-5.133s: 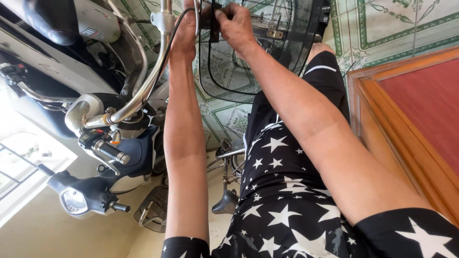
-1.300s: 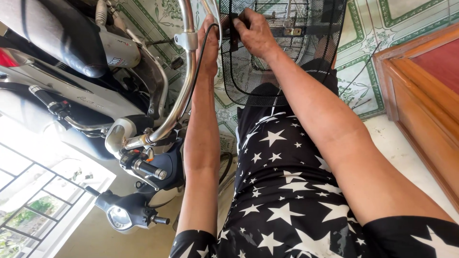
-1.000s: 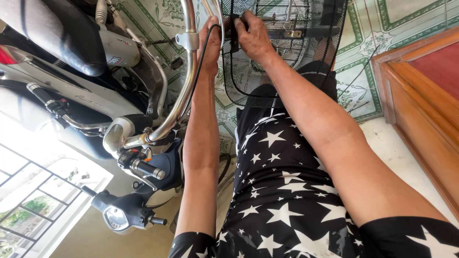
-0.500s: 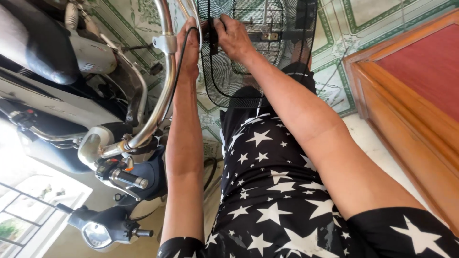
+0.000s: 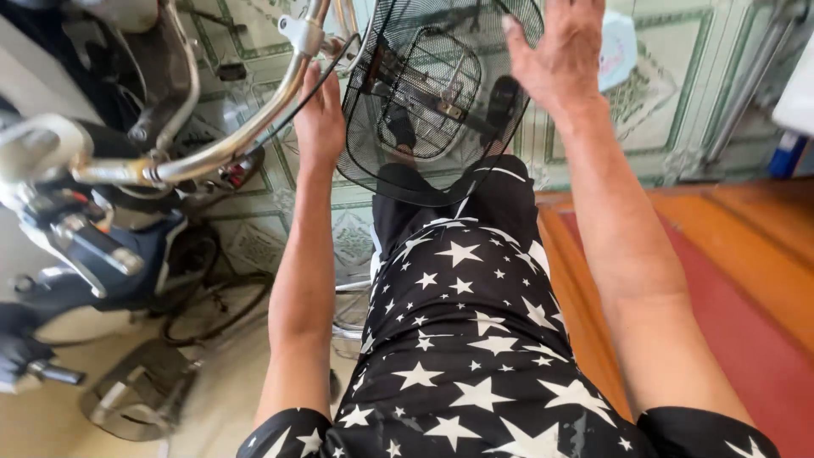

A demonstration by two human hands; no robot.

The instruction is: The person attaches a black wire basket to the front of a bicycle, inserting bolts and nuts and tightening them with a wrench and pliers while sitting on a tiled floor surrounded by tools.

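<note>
A black wire basket [image 5: 424, 102] sits at the front of a bicycle, beside its chrome handlebar [image 5: 229, 144]. My left hand [image 5: 320, 119] lies along the basket's left rim, between the rim and the handlebar, with a black cable running past its fingers. My right hand [image 5: 560, 51] hovers at the basket's right rim, palm down and fingers spread, gripping nothing. Both my forearms reach forward over my lap, which is covered in black cloth with white stars [image 5: 475, 339]. The basket holds nothing; my feet show through its mesh.
A scooter [image 5: 93, 254] with a mirror and brake levers stands close on the left, a metal footrest [image 5: 136, 399] below it. A wooden piece with a red top [image 5: 746, 280] runs along the right. Patterned floor tiles [image 5: 670, 93] lie ahead.
The view has swung right and down. My right hand has let go at the basket's front and lifted open to its right rim. My left hand stays by the handlebar.
</note>
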